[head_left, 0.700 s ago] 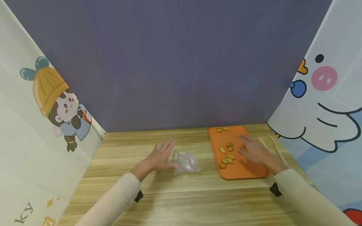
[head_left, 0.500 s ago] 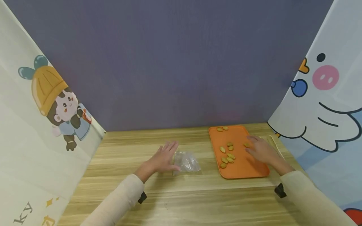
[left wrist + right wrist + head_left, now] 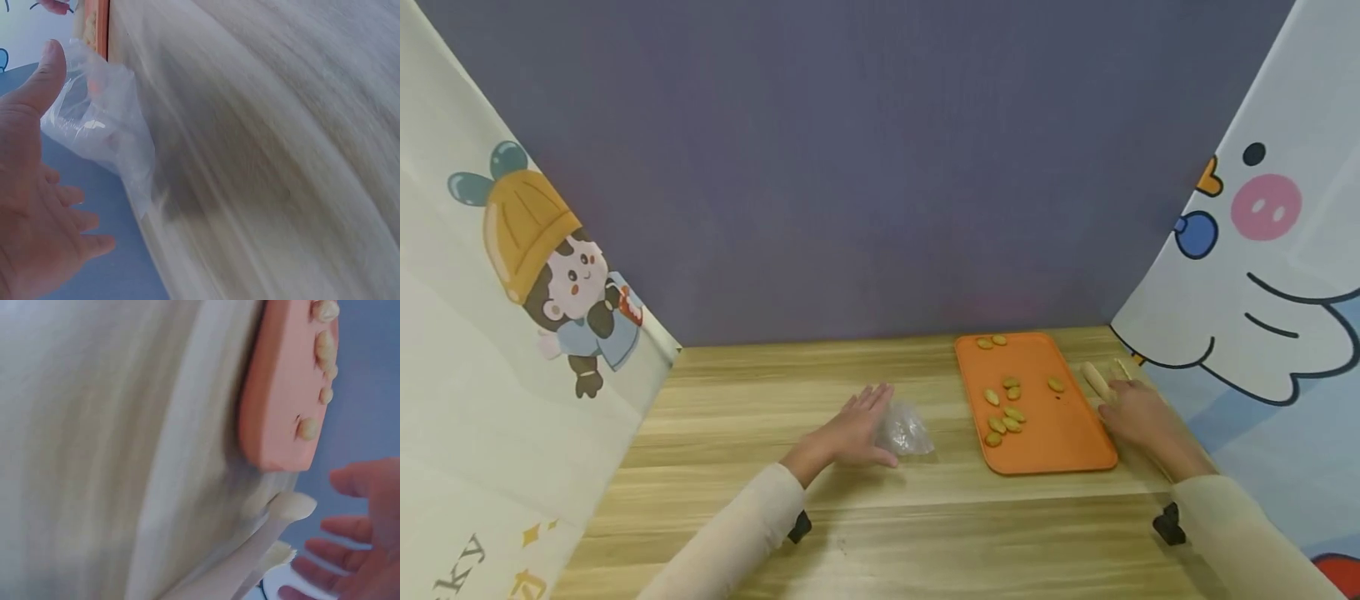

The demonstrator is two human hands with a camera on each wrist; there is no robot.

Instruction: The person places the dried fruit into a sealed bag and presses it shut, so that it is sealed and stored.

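Observation:
My left hand (image 3: 859, 427) is spread at the left side of a clear crumpled plastic bag (image 3: 907, 430), covering part of it in the head view. In the left wrist view the bag (image 3: 106, 119) stands beside the thumb; contact cannot be told. My right hand (image 3: 1142, 421) hovers over pale wooden utensils (image 3: 1097, 381) on the table's right. The right wrist view has its fingers apart, with a rounded wooden end (image 3: 292, 506) beside them and a second behind. Whether the two wooden lengths are joined is hidden.
An orange tray (image 3: 1060, 446) lies between the hands, with several oval yellow-brown nut-like pieces (image 3: 1013, 414) scattered on it. A dark purple-grey panel (image 3: 880, 183) closes off the back. Printed cartoon panels stand left and right (image 3: 1292, 275).
My right hand has moved right, from above the tray to above the wooden utensils. My left hand has shifted right, further over the plastic bag. The nut-like pieces have stayed put.

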